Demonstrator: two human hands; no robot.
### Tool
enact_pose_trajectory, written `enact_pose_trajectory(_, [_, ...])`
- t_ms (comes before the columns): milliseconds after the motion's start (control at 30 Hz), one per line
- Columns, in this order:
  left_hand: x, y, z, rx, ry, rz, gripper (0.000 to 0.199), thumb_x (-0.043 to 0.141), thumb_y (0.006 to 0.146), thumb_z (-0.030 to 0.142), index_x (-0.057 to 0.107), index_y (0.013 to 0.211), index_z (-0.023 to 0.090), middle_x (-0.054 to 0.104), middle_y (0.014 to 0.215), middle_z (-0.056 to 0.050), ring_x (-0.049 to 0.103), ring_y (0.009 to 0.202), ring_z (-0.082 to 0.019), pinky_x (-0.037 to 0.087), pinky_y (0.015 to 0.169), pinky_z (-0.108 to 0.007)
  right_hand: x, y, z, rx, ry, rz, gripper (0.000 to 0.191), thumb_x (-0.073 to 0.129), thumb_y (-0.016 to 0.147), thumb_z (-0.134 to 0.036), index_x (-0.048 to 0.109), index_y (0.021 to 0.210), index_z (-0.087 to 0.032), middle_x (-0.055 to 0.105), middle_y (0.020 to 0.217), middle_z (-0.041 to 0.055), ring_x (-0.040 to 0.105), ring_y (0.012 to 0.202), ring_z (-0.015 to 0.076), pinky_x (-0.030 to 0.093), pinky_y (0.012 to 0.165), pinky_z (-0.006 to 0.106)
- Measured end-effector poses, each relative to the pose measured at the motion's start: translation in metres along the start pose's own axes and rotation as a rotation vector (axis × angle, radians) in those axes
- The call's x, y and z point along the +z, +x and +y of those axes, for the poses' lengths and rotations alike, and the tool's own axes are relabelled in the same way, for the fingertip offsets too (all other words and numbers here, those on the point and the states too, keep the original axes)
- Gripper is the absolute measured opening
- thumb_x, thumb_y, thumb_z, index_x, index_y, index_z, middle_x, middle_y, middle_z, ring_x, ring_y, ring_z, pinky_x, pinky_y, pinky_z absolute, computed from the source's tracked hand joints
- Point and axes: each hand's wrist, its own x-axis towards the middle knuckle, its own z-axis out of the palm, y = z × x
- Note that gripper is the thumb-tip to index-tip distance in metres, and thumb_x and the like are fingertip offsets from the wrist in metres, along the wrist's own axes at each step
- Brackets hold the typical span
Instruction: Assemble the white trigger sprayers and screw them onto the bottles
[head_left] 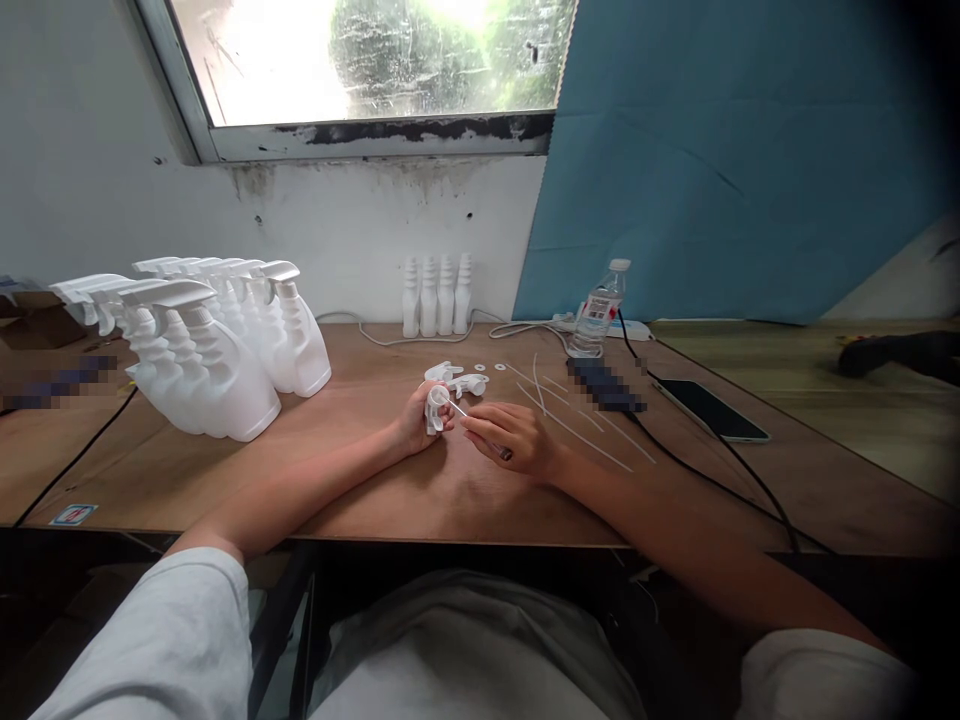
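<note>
My left hand [415,424] is wrapped round a white trigger spray head [436,404], its round collar opening turned up toward me. In my right hand [517,440] is a screwdriver [459,409]; its thin shaft points left and its tip meets the collar of the spray head. The dark end of its handle shows below my right palm. Just beyond my hands lie more white spray heads [469,384] and small white ring washers [500,367]. Several thin clear dip tubes [574,428] are scattered to the right of my right hand.
White spray bottles [225,375] with triggers stand in rows at left. Several slim white bottles [436,300] line the wall. A water bottle [598,312], a power strip [637,328], a phone [712,410] and black cables [694,475] are at right on the brown table [360,500].
</note>
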Motion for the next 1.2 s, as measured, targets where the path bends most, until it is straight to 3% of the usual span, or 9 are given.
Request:
enact_pose_trajectory(100, [0.001,0.001,-0.002,0.037,0.011,0.007,0.03,0.057,0.084,0.043,0.052,0.071,0.016,0.046,0.048,0.003,0.043,0.04,-0.008,0.037,0.041,-0.02,-0.002,0.003,-0.001,-0.016,-0.056,-0.004,0.016,0.061,0.087,-0.017,0.07,0.1,-0.024,0.074,0.088,0.0056,0.069,0.077,0.0183,0.056,0.069,0.031])
enact_pose_trajectory(300, [0.002,0.002,-0.005,0.109,0.036,0.011,0.038,0.059,0.084,0.053,0.056,0.082,0.015,0.053,0.06,0.0,0.049,0.048,-0.009,0.044,0.049,-0.021,-0.001,0.0,0.005,0.09,-0.113,-0.106,0.013,0.057,0.09,-0.023,0.07,0.095,-0.025,0.073,0.085,0.005,0.068,0.078,0.0185,0.055,0.071,0.033])
enact_pose_trajectory(467, [0.006,-0.005,-0.003,0.116,0.058,0.001,0.037,0.056,0.085,0.051,0.057,0.087,0.014,0.057,0.066,-0.003,0.055,0.057,-0.012,0.045,0.052,-0.022,-0.004,-0.002,0.02,0.129,-0.134,-0.08,0.015,0.056,0.091,-0.024,0.069,0.099,-0.024,0.072,0.091,0.0074,0.067,0.082,0.0204,0.054,0.073,0.034])
enact_pose_trajectory(700, [0.006,-0.009,0.009,0.352,0.233,-0.051,0.035,0.064,0.076,0.04,0.046,0.098,0.019,0.061,0.075,-0.003,0.062,0.066,-0.018,0.047,0.056,-0.026,-0.014,-0.011,0.061,0.635,0.004,0.043,0.023,0.053,0.093,-0.035,0.069,0.101,-0.021,0.072,0.101,0.0085,0.068,0.092,0.0227,0.053,0.084,0.036])
enact_pose_trajectory(800, [-0.007,-0.002,0.024,0.505,0.419,0.045,0.036,0.063,0.077,0.041,0.042,0.099,0.021,0.059,0.078,0.0,0.059,0.063,-0.015,0.047,0.056,-0.025,-0.017,-0.018,0.079,0.828,0.148,-0.041,0.025,0.056,0.088,-0.037,0.071,0.099,-0.02,0.073,0.104,0.0076,0.068,0.094,0.022,0.053,0.084,0.035])
enact_pose_trajectory(933, [-0.037,0.01,0.048,0.75,0.856,0.271,0.031,0.055,0.084,0.041,0.043,0.104,0.022,0.055,0.085,0.0,0.057,0.071,-0.012,0.048,0.067,-0.024,-0.027,-0.026,0.098,0.983,0.165,-0.084,0.029,0.056,0.087,-0.04,0.071,0.099,-0.018,0.075,0.086,0.0062,0.069,0.074,0.0189,0.052,0.073,0.031])
enact_pose_trajectory(1033, [-0.06,0.017,0.06,0.78,1.048,0.372,0.028,0.058,0.081,0.036,0.046,0.103,0.022,0.055,0.084,0.0,0.054,0.072,-0.013,0.045,0.07,-0.026,-0.039,-0.03,0.109,1.075,0.113,-0.027,0.032,0.054,0.087,-0.042,0.07,0.094,-0.015,0.073,0.075,0.0067,0.067,0.062,0.0169,0.05,0.065,0.028])
enact_pose_trajectory(1200, [-0.083,0.025,0.063,0.752,1.225,0.387,0.021,0.061,0.071,0.02,0.052,0.09,0.021,0.06,0.092,-0.003,0.056,0.087,-0.018,0.043,0.084,-0.032,-0.057,-0.031,0.118,1.172,0.064,0.009,0.041,0.052,0.085,-0.049,0.061,0.065,-0.015,0.057,0.045,0.0034,0.052,0.038,0.0129,0.042,0.046,0.024])
